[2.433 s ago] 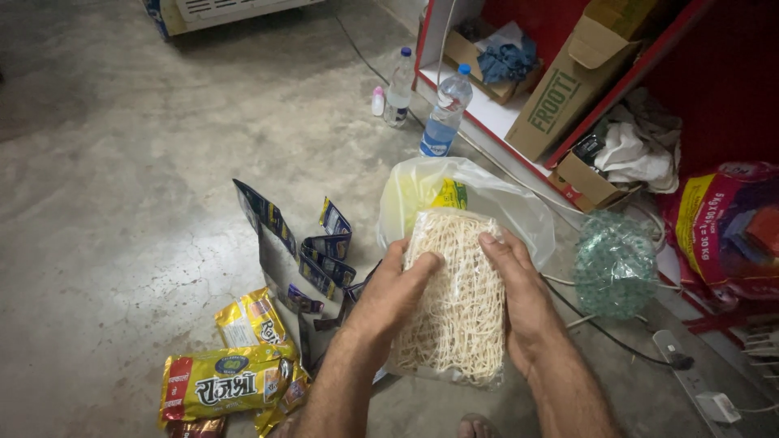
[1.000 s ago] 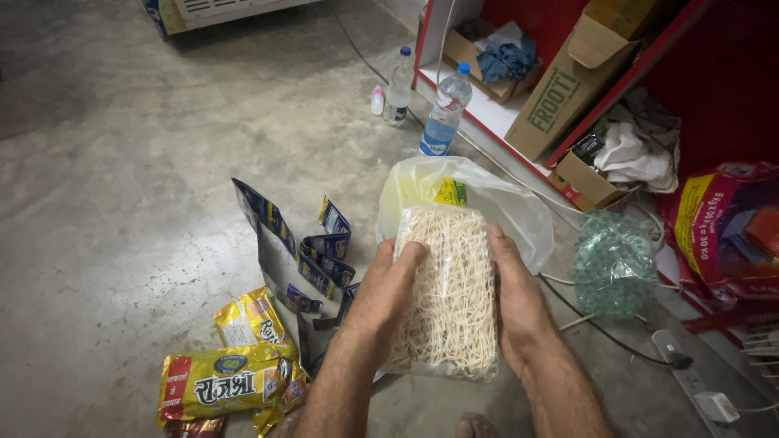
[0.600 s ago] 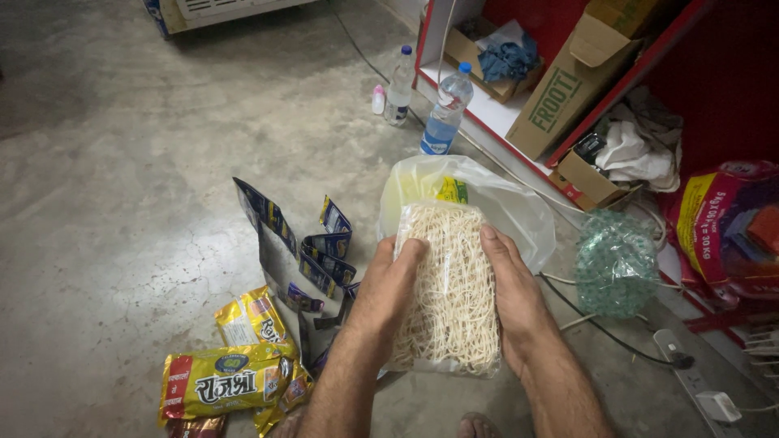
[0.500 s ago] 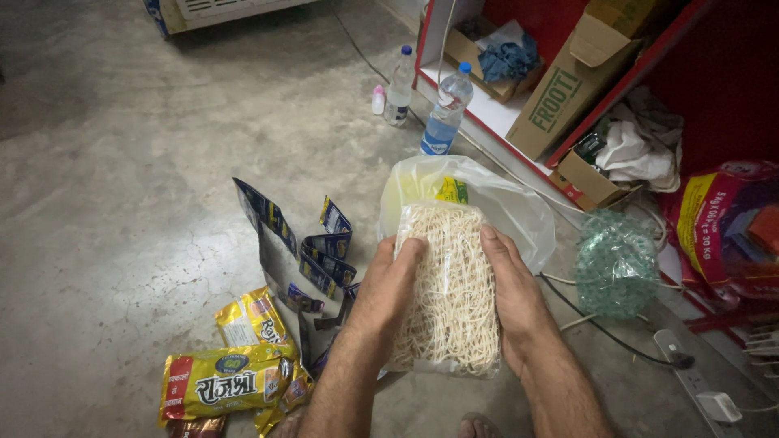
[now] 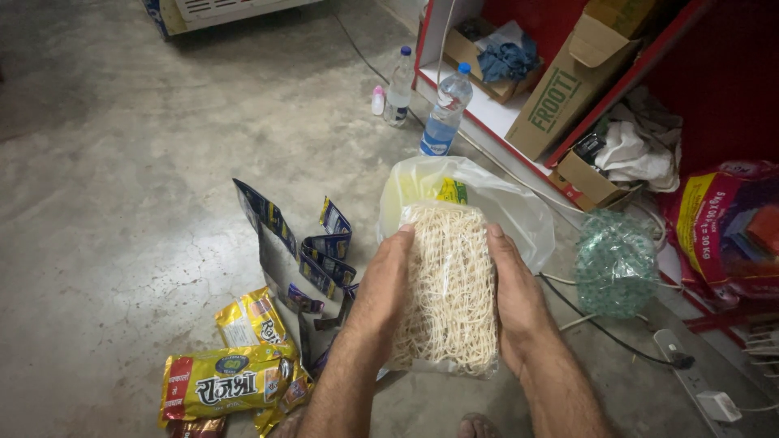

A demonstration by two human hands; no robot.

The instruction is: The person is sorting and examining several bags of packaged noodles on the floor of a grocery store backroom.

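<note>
Head camera looks straight down on a block of pale dried noodles (image 5: pixel 450 288) in a clear wrapper, clamped between two bare hands above the concrete floor (image 5: pixel 122 203). Left hand (image 5: pixel 381 288) presses flat along one long edge, right hand (image 5: pixel 515 296) along the other, fingers straight and together on both, pointing away from the body. So the block's long axis runs away from the person, in line with the fingers, and neither hand is nearer: they sit level, palms facing each other across its width. Its far end reaches to the mouth of a thin pale plastic bag (image 5: pixel 495 203) with something yellow inside; whether that end is already inside the bag's opening I can't quite tell, the plastic being so clear. To the left lie torn dark blue wrappers (image 5: pixel 312 255) and yellow snack packets (image 5: pixel 223 381). Further off stand two water bottles (image 5: pixel 445 113) beside a red shelf (image 5: pixel 568 158), and a green net bag (image 5: pixel 615 264) sits to the right.
</note>
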